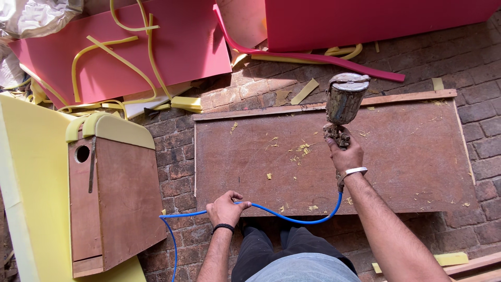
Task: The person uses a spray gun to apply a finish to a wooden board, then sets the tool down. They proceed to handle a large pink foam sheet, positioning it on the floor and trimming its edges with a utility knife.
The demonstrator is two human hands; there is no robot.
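Observation:
My right hand (pixel 345 155) grips a grimy spray gun (pixel 343 107) with a metal cup on top, held over a brown wooden board (pixel 396 162) lying on the brick floor. A blue air hose (pixel 292 218) runs from the gun's base in a loop to my left hand (pixel 226 208), which holds it near the board's front edge. From there the hose trails down to the left. Yellow foam crumbs are scattered on the board. A white band sits on my right wrist, a black one on my left.
A wooden panel piece with yellow foam padding (pixel 112 193) lies at the left on a yellow foam sheet (pixel 31 172). Pink foam sheets (pixel 177 47) and yellow foam strips (pixel 130 57) lie at the back. Brick floor (pixel 177 156) separates them. Wooden slats (pixel 469 263) lie at the lower right.

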